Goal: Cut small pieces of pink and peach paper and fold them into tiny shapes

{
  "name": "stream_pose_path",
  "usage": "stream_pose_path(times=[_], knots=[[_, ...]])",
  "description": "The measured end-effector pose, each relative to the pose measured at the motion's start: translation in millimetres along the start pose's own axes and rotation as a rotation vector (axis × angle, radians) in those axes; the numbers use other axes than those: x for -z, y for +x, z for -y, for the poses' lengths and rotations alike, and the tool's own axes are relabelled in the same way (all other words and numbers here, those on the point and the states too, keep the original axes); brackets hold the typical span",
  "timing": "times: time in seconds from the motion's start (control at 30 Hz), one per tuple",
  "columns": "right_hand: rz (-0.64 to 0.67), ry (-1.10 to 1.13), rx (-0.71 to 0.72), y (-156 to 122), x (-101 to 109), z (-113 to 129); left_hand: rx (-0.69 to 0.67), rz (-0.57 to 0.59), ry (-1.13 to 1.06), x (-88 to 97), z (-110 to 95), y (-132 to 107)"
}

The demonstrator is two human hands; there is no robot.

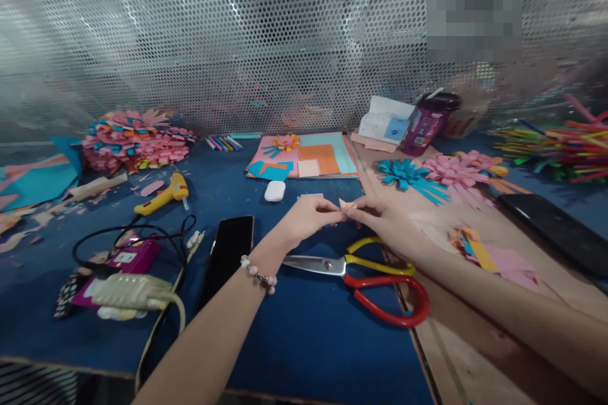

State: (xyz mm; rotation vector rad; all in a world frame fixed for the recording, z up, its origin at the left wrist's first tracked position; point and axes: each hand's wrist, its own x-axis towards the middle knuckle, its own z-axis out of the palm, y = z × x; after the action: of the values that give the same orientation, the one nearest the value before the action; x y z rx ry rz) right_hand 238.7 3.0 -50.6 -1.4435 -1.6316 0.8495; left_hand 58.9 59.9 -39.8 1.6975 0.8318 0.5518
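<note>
Between the fingertips of both hands is a small folded piece of pale peach paper (348,205). My left hand (311,215), with a beaded bracelet (259,274) on its wrist, pinches the paper from the left. From the right, my right hand (377,215) pinches it too. Just below the hands lie scissors (327,265) with one yellow and one red handle, their blades pointing left. A small stack of paper pieces (311,196) shows partly behind my left hand. A black phone (232,247) lies beside my left forearm.
A yellow glue gun (164,194) with its cable lies left, near a magenta power strip (137,256). Coloured paper sheets (323,158), a white earphone case (274,190), and paper flowers (403,174) lie farther back. A purple cup (430,123) stands before the perforated metal panel (285,44).
</note>
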Motion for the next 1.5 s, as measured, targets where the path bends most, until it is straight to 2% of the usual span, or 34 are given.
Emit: stream_pose_path(times=[0.17, 0.43, 0.8, 0.97, 1.23, 1.5], knots=[[-0.031, -0.019, -0.04, -0.9, -0.7, -0.8, -0.033, -0.001, 0.051, 2.1, 1.6, 0.7], [-0.042, -0.045, -0.023, -0.6, 0.3, 1.2, -0.03, 0.036, 0.065, 1.3, -2.8, -0.8], [-0.048, 0.045, -0.014, -1.6, -0.2, 0.6, -0.034, 0.053, 0.081, 1.5, -2.2, 0.0], [-0.077, 0.113, -0.058, -0.5, -0.7, -2.3, -0.02, 0.043, 0.051, 0.5, -0.3, 1.5], [-0.019, 0.15, -0.102, 3.7, -2.1, -7.9, -0.035, 0.036, 0.012, 2.4, -0.2, 2.4], [-0.015, 0.196, -0.114, 4.1, -2.7, -6.1, -0.014, 0.036, 0.012, 3.6, -0.7, 1.6]])
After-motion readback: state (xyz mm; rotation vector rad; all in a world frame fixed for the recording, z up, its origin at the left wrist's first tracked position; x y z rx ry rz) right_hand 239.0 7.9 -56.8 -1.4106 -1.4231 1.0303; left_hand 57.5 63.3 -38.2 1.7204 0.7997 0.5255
